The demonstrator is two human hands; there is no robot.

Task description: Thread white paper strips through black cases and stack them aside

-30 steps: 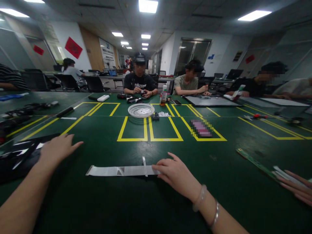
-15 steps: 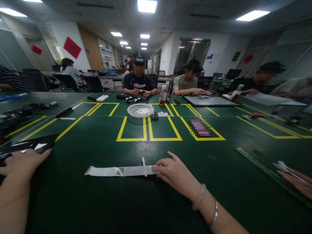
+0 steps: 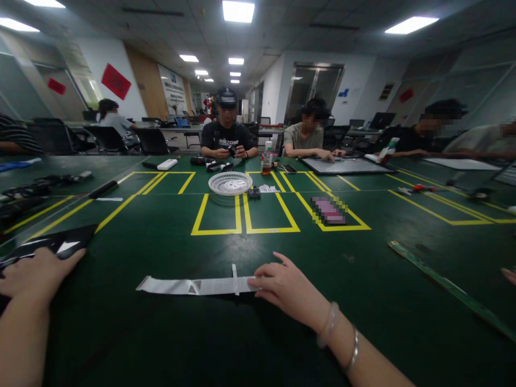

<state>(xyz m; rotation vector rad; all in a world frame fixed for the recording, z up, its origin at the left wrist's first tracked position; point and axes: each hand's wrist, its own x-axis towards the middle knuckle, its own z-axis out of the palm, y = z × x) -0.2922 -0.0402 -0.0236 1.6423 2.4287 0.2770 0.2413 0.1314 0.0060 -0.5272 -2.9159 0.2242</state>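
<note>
My right hand lies on the green table, its fingertips pressing the right end of a long white flat ribbon strip. The fingers are stretched out and a little spread, holding nothing inside them. My left hand rests flat at the far left on a glossy black panel, fingers extended over its near edge. The strip runs left from my right hand, with a small tab crossing it near the fingertips.
Yellow taped boxes mark the table's middle, with a white fan grille behind them. A long thin green board lies at right beside another person's fingertip. Several people sit across the table. Dark tools lie at far left.
My left hand has swung left from the table's bare surface onto the black panel. The other person's hand at right has withdrawn almost out of view. My right hand stays on the strip.
</note>
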